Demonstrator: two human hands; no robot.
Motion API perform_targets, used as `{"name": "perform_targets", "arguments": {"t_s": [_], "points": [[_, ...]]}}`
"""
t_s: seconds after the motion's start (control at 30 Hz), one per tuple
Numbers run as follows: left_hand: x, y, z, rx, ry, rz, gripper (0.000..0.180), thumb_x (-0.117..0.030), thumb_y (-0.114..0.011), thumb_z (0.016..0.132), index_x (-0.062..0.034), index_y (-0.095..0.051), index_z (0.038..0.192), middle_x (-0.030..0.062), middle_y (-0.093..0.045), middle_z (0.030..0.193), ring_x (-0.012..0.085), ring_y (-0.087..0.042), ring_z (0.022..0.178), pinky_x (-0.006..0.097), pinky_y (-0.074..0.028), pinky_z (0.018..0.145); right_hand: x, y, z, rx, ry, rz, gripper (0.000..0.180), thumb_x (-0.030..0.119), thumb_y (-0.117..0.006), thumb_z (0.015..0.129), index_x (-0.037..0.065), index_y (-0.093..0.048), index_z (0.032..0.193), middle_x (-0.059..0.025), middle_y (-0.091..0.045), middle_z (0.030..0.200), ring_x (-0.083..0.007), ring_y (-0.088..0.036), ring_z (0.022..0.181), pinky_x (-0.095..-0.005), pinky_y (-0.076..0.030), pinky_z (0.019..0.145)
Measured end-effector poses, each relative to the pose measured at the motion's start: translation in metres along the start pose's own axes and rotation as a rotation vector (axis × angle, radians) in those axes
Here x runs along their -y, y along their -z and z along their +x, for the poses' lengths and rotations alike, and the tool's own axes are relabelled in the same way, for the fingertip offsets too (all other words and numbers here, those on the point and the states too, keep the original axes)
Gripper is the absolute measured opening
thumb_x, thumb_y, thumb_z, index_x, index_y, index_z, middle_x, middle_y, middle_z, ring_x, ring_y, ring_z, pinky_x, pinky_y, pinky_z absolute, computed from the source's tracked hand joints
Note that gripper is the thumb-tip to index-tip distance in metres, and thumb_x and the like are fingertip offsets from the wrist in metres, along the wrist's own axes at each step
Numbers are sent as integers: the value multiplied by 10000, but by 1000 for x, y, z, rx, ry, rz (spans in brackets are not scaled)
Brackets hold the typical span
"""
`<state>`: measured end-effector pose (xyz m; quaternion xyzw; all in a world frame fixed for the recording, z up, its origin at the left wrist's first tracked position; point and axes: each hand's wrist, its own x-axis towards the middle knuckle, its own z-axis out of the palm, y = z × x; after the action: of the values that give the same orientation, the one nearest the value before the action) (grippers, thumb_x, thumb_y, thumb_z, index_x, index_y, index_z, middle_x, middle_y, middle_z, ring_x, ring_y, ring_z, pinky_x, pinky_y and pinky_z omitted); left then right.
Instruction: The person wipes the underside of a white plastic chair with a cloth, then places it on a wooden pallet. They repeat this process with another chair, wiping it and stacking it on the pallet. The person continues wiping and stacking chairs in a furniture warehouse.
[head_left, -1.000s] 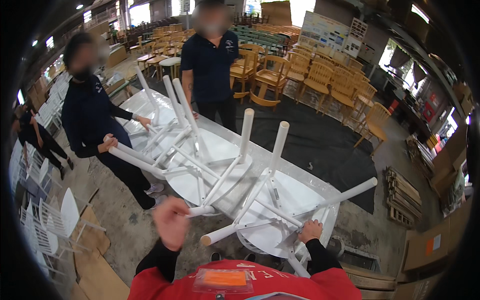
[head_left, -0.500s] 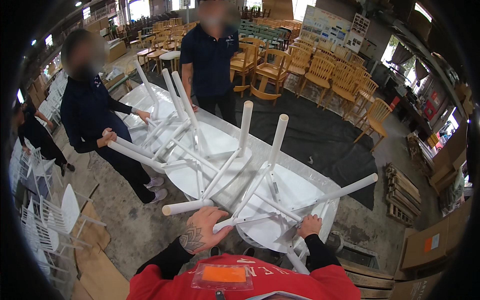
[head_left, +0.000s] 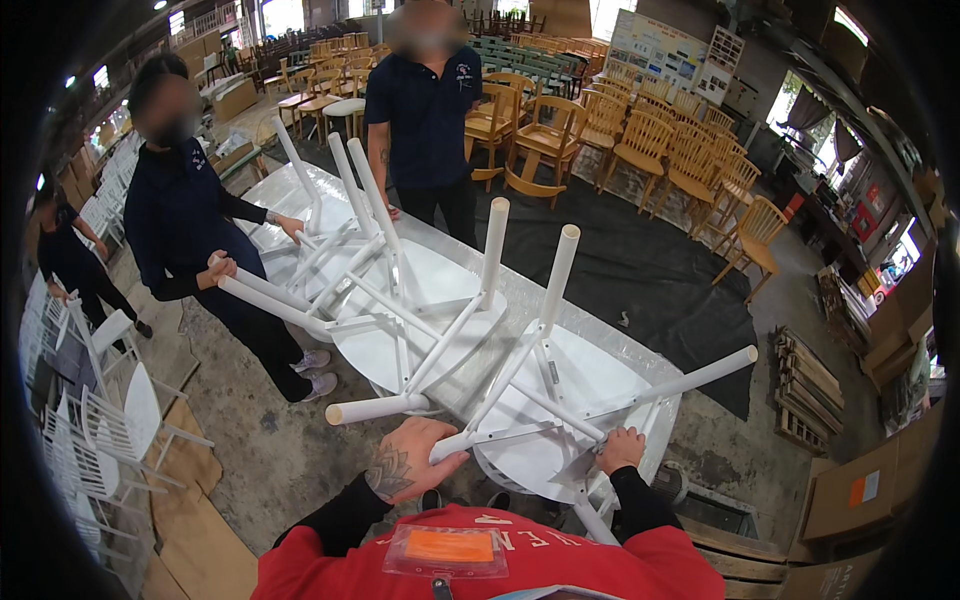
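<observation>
An upturned white chair [head_left: 545, 465] lies seat-down on the table in front of me, legs splayed upward and outward. Around the end of its near-left leg curls my left hand [head_left: 412, 456], thumb along the near side. My right hand [head_left: 621, 449] is closed over the end of a crossbar near the right-hand leg; its fingers are bent and partly hidden. Beside it is a small grey triangular patch [head_left: 574, 466] that I cannot make out. Farther left, a second upturned white chair [head_left: 410, 345] stands close by, one leg [head_left: 375, 410] reaching toward my left hand.
A long table [head_left: 610, 352] under clear plastic sheeting holds the upturned chairs. Across it a co-worker [head_left: 425, 130] stands; another [head_left: 195, 220], at left, grips a chair leg. White chairs [head_left: 140, 415] crowd the left floor, wooden chairs [head_left: 640, 150] the back. Pallets [head_left: 808, 385] and cartons [head_left: 865, 490] stand right.
My left hand's fingers have drawn in closer round the leg end. My right hand stays in place. The left co-worker's head has lifted and turned a little. The chairs keep their positions.
</observation>
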<state>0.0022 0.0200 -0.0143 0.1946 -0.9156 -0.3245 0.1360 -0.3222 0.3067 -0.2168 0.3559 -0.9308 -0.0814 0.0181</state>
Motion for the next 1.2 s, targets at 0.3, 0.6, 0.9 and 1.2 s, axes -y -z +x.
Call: {"name": "perform_targets", "arguments": {"t_s": [0.3,0.6,0.9,1.2], "points": [[-1,-1,4,-2,-14,10,396,-347,-771,835,-50,-712,1090,135,-711,1019,316,-668,1008,427,-525,899,0,1,-3,49,-24,-28,394,374,-788,671,136,-715,977,-49,-655,1040,-267,-564,1061,-454,-391,914],[1,-2,3,13,31,14,377,-346,-782,822,-57,-719,1055,118,-730,998,312,-693,959,429,-538,859,1,6,3,20,12,26,379,396,-779,690,139,-728,964,-48,-672,1004,-255,-576,1060,-454,-398,925],[5,-9,3,25,39,66,361,-412,-756,838,-110,-709,1030,48,-715,852,275,-696,824,432,-536,721,43,11,42,223,76,43,360,356,-756,739,116,-723,1005,-89,-706,1066,-302,-620,1096,-490,-453,936],[-5,-9,16,9,75,38,331,-383,-752,846,-110,-708,1027,53,-723,853,282,-701,809,428,-545,718,171,14,138,17,210,243,191,238,-676,815,117,-691,961,-113,-730,956,-323,-683,994,-519,-492,867]]}}
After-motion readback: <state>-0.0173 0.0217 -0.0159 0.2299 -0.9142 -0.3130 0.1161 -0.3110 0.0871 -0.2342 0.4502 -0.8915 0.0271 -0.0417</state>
